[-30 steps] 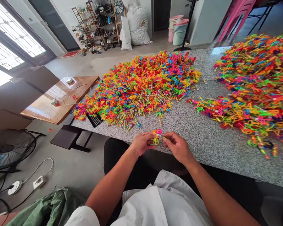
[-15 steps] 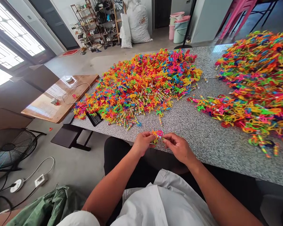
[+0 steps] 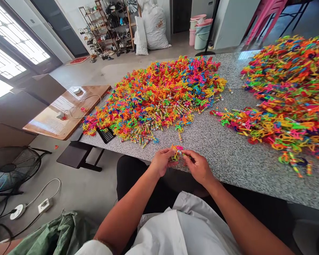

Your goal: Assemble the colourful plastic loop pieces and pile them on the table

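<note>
At the table's near edge my left hand (image 3: 162,162) pinches a small bunch of colourful plastic loop pieces (image 3: 175,156), pink, orange and yellow-green. My right hand (image 3: 197,165) meets it from the right, thumb and forefinger closed on a thin stick-like part at the bunch; its exact shape is hidden by the fingers. Just beyond, a single patterned tube (image 3: 180,136) lies on the speckled table (image 3: 202,141). Behind it spreads a big pile of coloured plastic pieces (image 3: 159,88), with several small patterned tubes (image 3: 146,131) along its front.
A second pile of coloured pieces (image 3: 287,102) covers the table's right side. A black slotted tray (image 3: 105,135) sits by the left pile. To the left are a wooden board (image 3: 53,122), a floor fan (image 3: 13,168) and power strips (image 3: 45,205) with cords.
My right hand has shifted slightly left, closer to my left hand and the bunch. The view has moved a little; the piles look the same.
</note>
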The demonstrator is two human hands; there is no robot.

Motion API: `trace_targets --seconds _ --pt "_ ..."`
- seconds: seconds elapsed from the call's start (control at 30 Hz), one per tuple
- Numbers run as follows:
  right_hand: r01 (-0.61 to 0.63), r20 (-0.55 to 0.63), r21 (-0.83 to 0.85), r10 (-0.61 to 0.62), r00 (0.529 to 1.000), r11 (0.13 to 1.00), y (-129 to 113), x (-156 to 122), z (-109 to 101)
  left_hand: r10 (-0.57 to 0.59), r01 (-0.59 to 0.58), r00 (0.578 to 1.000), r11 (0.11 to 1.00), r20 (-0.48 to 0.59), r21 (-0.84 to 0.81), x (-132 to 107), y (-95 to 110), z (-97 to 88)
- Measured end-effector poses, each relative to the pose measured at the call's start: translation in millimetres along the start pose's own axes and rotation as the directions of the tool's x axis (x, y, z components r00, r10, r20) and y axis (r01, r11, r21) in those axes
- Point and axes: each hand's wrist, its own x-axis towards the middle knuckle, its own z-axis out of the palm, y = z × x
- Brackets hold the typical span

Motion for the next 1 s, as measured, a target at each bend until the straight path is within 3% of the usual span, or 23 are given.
trace_targets --seconds 0.1,0.2,0.4,0.53,0.63,0.7,0.73,0.77,0.8,0.83,0.87,0.9,0.93,1.0 --pt "-0.097 -0.107 0.04 0.1 0.989 0.995 4.0 1.9 2.5 0.034 -0.034 0.997 0.999 0.073 0.0 0.2 -0.4 7.3" --pt "-0.046 -0.153 -0.012 0.043 0.987 0.999 5.4 2.8 0.1 0.022 -0.025 0.993 0.999 0.12 0.026 1.0 -3.3 11.1" --pt "-0.004 -0.044 -0.002 0.004 0.999 1.0 -4.9 0.0 -14.0 0.041 -0.049 0.986 0.998 0.162 0.045 0.6 -6.3 10.7" --pt "0.077 0.009 -0.087 -0.076 0.997 0.993 -5.9 -0.5 -17.9 0.021 -0.038 0.984 0.995 0.177 0.092 2.0 -11.4 16.0" --pt "-0.053 -0.035 -0.126 0.049 0.998 0.991 8.1 6.3 -37.4 0.018 -0.064 0.988 0.951 0.154 0.302 10.7 -10.2 13.2" --pt "-0.238 -0.178 -0.114 0.216 0.96 0.965 23.9 17.5 -66.2 0.182 -0.189 0.981 0.812 0.068 0.552 19.2 -2.0 0.8" --pt "-0.314 -0.296 -0.083 0.278 0.914 0.946 32.3 25.1 -83.7 0.324 -0.249 0.946 0.686 0.02 0.683 23.5 4.1 -8.8" --pt "-0.346 -0.421 -0.007 0.311 0.852 0.938 40.2 33.6 -101.0 0.469 -0.274 0.883 0.533 -0.009 0.8 27.4 11.0 -20.2" --pt "-0.305 -0.569 0.112 0.313 0.76 0.946 47.0 42.4 -116.3 0.586 -0.252 0.81 0.382 -0.022 0.889 30.7 18.1 -32.4" --pt "-0.246 -0.61 0.237 0.341 0.715 0.94 52.1 51.0 -127.7 0.662 -0.2 0.749 0.26 -0.023 0.945 33.5 24.7 -44.6" --pt "-0.202 -0.633 0.321 0.368 0.681 0.925 55.3 58.8 -133.5 0.698 -0.142 0.716 0.172 -0.019 0.975 35.8 30.4 -55.7" --pt "-0.175 -0.629 0.369 0.384 0.675 0.913 56.5 65.6 -132.8 0.708 -0.094 0.707 0.104 -0.008 0.99 37.7 34.7 -65.2" --pt "-0.187 -0.595 0.368 0.385 0.706 0.911 55.8 71.1 -125.5 0.7 -0.059 0.714 0.054 0.004 0.997 39.3 37.5 -72.3" --pt "-0.254 -0.481 0.195 0.318 0.817 0.947 49.8 78.9 -94.2 0.663 -0.031 0.748 -0.011 0.03 0.999 41.8 39.3 -79.3"
